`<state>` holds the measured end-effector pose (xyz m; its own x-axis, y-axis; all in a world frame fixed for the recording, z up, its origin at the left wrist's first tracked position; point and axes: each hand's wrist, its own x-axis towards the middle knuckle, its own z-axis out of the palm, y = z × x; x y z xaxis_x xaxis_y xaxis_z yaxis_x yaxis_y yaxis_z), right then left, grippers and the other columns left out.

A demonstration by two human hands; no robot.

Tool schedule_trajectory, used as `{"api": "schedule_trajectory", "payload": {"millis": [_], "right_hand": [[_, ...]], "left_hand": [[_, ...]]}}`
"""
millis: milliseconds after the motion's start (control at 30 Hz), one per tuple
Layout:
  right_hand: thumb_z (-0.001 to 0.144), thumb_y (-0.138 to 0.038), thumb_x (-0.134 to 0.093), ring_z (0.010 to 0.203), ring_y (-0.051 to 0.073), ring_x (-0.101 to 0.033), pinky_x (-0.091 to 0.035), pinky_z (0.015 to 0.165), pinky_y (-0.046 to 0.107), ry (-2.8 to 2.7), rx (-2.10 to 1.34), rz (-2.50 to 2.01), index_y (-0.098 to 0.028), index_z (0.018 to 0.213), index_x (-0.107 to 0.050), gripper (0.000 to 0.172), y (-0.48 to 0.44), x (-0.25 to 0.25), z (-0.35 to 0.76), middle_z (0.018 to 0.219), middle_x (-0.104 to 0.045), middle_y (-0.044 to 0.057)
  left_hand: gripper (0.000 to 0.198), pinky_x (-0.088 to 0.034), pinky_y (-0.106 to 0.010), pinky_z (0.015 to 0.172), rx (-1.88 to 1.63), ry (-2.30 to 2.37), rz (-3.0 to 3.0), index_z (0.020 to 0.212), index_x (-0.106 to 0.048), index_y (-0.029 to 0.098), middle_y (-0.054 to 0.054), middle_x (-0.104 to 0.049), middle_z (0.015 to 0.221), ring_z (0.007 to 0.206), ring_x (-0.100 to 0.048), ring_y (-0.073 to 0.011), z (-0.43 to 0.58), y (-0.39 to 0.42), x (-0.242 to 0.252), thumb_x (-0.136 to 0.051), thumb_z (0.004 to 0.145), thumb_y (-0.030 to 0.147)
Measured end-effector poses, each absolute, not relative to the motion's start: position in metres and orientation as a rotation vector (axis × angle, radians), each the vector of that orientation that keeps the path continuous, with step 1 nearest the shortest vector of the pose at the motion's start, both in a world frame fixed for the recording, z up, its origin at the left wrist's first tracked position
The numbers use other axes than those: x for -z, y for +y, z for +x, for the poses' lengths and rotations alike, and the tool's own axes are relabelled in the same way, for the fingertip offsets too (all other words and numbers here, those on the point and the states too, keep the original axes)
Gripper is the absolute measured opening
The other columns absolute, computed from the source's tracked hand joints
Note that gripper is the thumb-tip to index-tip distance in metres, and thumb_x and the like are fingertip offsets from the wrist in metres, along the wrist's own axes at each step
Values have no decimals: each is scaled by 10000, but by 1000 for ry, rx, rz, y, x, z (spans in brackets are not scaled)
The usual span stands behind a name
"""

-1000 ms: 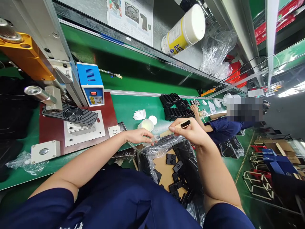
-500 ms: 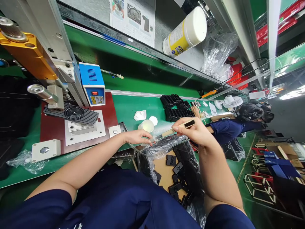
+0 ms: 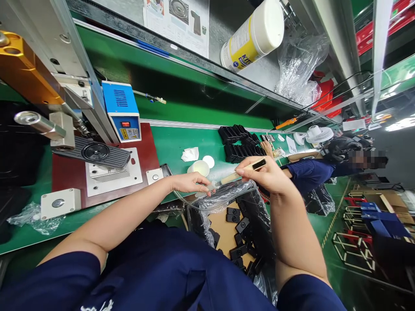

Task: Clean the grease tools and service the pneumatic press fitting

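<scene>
**Fig. Two hands holding a pale wooden stick with a black end (image 3: 232,176) over the near edge of the green desk (image 3: 175,144).**
The right hand (image 3: 270,178) grasps the stick's upper part, with thumb and fingers closed on it just below the black end. The stick's long axis runs slantwise. Its black end is raised and points right and away from the person, and its pale tip points down-left to the left hand (image 3: 189,183), whose fingertips are pinched shut at that tip. The stick hangs above a plastic-lined carton of small black parts (image 3: 235,226), near a white paper cup (image 3: 199,167).
</scene>
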<state>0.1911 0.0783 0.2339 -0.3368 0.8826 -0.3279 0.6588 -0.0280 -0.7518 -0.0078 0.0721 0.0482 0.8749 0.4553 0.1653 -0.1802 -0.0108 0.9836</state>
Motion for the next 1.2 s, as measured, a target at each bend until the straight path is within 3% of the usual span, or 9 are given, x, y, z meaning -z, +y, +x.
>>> {"api": "schedule_trajectory", "payload": {"millis": [500,633,800,967,1200], "right_hand": [[616,-441,-805,491,125,-553,-420,471,240,-1885,-1441,-1656,-142,713,-693,333,87,-225,202,547,-622,17],[662,-399,-793,508,114,-552,-413,494,229,-1890,-1313,-1602,-144,743,-706,282,87,-227,204,549,-622,11],[649,-401,-801,500,123,-556,-408,477,232,-1887,-1426,-1646,-140,728,-701,290,88,-228,204,547,-628,19],[667,-365,-795,462,96,-529,-395,471,218,-1792,-1306,-1577,-142,714,-699,247,90,-228,212,511,-609,2],[593,-404,-823,445,100,-514,-388,453,220,-1739,-1427,-1692,-136,688,-681,318,90,-212,200,477,-586,-8]], "left_hand": [[424,-433,-263,939,-486,206,1506,988,-706,160,-78,-693,1108,1054,-608,-188,-2,76,-48,-529,871,527],[436,-407,-275,980,-501,212,1476,973,-705,157,-87,-667,1172,1124,-578,-200,-2,76,-48,-530,865,542],[456,-433,-282,935,-462,213,1481,989,-701,146,-93,-687,1116,1052,-605,-196,-1,77,-47,-529,862,549],[434,-427,-266,927,-479,209,1503,980,-705,147,-89,-674,1148,1064,-595,-191,-1,78,-47,-524,874,527],[423,-431,-270,921,-475,208,1492,970,-712,153,-90,-688,1111,1047,-599,-197,4,79,-46,-549,857,526]]}}
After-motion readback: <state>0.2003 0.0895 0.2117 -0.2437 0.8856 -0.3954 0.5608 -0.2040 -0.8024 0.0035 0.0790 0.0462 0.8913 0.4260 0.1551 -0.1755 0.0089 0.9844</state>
